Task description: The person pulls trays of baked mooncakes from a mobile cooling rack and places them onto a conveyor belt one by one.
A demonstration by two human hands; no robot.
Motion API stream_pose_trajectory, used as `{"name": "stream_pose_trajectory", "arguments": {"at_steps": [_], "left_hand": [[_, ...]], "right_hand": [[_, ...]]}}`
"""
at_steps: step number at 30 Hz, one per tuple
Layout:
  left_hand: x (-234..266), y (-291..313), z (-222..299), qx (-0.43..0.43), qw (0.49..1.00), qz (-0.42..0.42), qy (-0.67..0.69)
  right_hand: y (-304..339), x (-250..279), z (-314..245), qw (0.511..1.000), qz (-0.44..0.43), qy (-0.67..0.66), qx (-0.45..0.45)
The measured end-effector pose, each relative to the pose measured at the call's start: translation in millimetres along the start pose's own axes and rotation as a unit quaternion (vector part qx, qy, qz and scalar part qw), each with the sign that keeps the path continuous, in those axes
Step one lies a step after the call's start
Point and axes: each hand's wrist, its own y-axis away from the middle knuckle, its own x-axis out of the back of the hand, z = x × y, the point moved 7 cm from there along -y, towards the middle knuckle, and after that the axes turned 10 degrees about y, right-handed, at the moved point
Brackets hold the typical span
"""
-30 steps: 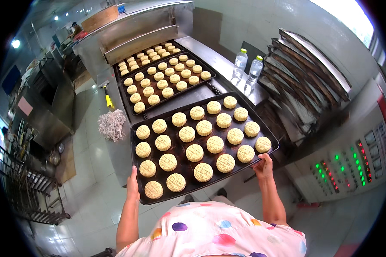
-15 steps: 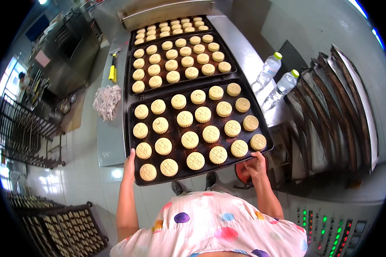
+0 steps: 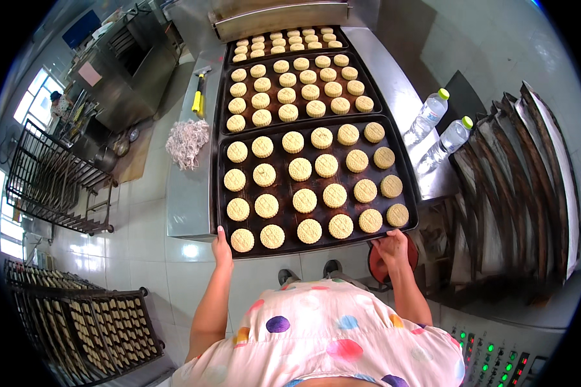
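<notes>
A dark baking tray (image 3: 284, 184) with rows of round, pale, stamped cakes (image 3: 326, 166) lies level before me, its far edge against a second loaded tray (image 3: 301, 88). My left hand (image 3: 222, 248) grips its near left corner, thumb up along the side and the other fingers hidden below. At the near right corner my right hand (image 3: 392, 249) holds the edge, thumb on the rim and fingers curled underneath. Farther off, a third tray of cakes (image 3: 290, 42) reaches the low metal opening (image 3: 281, 22) of the machine.
On the left metal ledge lie a yellow-handled scraper (image 3: 199, 97) and a crumpled rag (image 3: 187, 143). Two water bottles (image 3: 427, 116) stand on the right ledge, beside stacked dark trays (image 3: 516, 187). A loaded rack (image 3: 87, 329) is at lower left; a control panel (image 3: 497, 355) with lights is lower right.
The held tray has moved forward and straightened, closing up to the tray ahead of it. Both my hands have gone with it, still gripping its near corners. The view has shifted somewhat.
</notes>
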Motion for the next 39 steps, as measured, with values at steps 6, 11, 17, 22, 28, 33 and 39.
{"name": "stream_pose_trajectory", "arguments": {"at_steps": [6, 11, 17, 22, 28, 33, 39], "left_hand": [[-18, 8, 9, 0.003, 0.999, 0.038, 0.019], [-7, -5, -15, 0.053, 0.992, 0.049, 0.107], [-13, 5, 1, -0.006, 0.997, 0.075, 0.019], [-12, 11, 7, -0.053, 0.992, 0.106, -0.041], [-12, 13, 7, -0.065, 0.991, 0.109, -0.043], [-6, 4, 0, -0.054, 0.986, 0.144, -0.072], [-12, 10, 5, -0.059, 0.990, 0.123, -0.025]], "right_hand": [[-14, 20, 3, 1.000, 0.005, -0.004, 0.010], [-10, 12, 5, 0.999, 0.030, 0.012, 0.028], [-33, 42, -23, 0.978, 0.139, -0.050, 0.146], [-38, 83, -49, 0.917, 0.341, -0.020, 0.207], [-33, 91, -68, 0.739, 0.529, 0.303, 0.286], [-32, 86, -71, 0.702, 0.558, 0.352, 0.268], [-29, 83, -73, 0.690, 0.573, 0.343, 0.279]]}}
